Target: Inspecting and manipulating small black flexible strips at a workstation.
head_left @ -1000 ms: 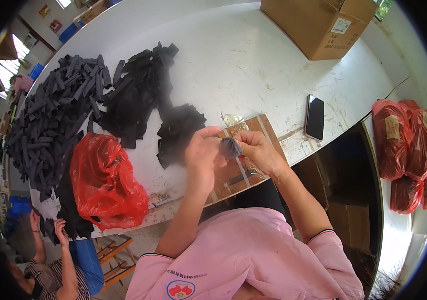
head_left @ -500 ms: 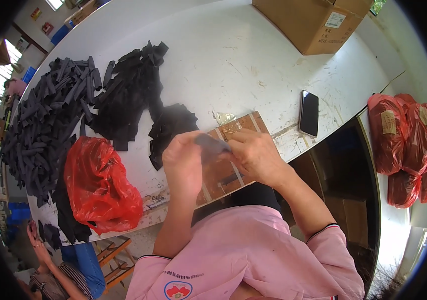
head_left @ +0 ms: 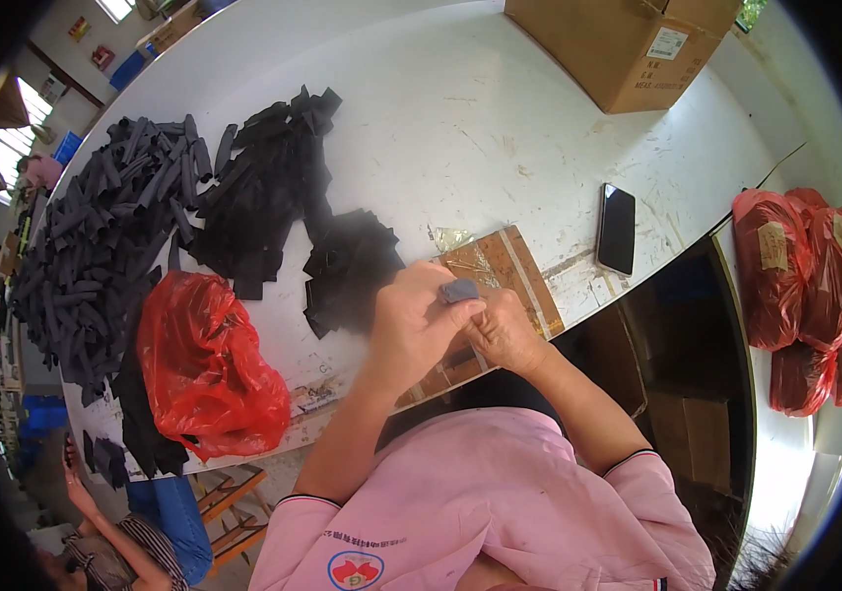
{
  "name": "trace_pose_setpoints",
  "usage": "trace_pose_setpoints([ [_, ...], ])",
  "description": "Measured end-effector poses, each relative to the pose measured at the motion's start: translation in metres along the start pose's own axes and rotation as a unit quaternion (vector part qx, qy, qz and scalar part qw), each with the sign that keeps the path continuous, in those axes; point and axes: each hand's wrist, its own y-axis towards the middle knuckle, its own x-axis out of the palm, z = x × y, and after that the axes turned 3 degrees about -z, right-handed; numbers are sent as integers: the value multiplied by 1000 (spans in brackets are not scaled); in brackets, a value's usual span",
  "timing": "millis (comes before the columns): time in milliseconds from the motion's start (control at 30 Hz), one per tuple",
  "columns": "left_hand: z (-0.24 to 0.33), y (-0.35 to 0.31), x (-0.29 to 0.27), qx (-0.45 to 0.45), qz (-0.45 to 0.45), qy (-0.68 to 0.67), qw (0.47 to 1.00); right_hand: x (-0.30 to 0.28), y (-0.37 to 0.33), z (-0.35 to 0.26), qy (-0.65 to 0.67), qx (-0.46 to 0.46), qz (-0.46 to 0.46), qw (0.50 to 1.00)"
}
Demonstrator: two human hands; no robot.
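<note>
A small dark grey fabric piece [head_left: 459, 291] sticks up between my two hands, above the table's near edge. My left hand [head_left: 411, 320] is closed around its lower part, which the fingers hide. Close against it on the right, my right hand [head_left: 511, 333] has its fingertips pinched together at the piece's lower right side. Beneath the hands lies a brown board [head_left: 509, 261] with pale strips of tape. A heap of flat black fabric pieces [head_left: 347, 266] rests just beyond my left hand.
Grey rolled fabric pieces [head_left: 86, 256] and more black pieces [head_left: 258, 197] are heaped at the left, behind a red plastic bag [head_left: 206, 369]. A phone [head_left: 616, 229] and a cardboard box [head_left: 628, 49] are at the right. Red bags [head_left: 785, 266] hang beyond; another person's hand [head_left: 76, 483] is lower left.
My hands have come together. The grey piece, a wider curved strip before, now shows only a short folded end between them. My right hand has dropped slightly nearer to me.
</note>
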Motion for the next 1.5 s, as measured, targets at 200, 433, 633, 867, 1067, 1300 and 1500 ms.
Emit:
trace_pose_setpoints([
  [200,15,0,9,-40,135,-324,936,-10,5,-6,-20,-25,22,999],
  [433,6,3,-9,-10,16,-113,993,-10,6,-15,-11,-43,30,999],
  [633,8,3,2,-93,87,-200,972,1,2,-14,-58,-5,38,998],
  [867,13,1,1,16,181,-478,859,-20,12,-35,-87,-6,39,995],
  [1067,-12,-12,0,-14,186,-545,818,-5,10,-25,-138,-20,22,990],
  [1300,-8,-14,-9,-38,197,-387,900,-6,5,-21,-119,-42,36,991],
  [1500,-36,-24,-4,-208,218,-96,949,-36,19,-42,-30,-64,14,997],
])
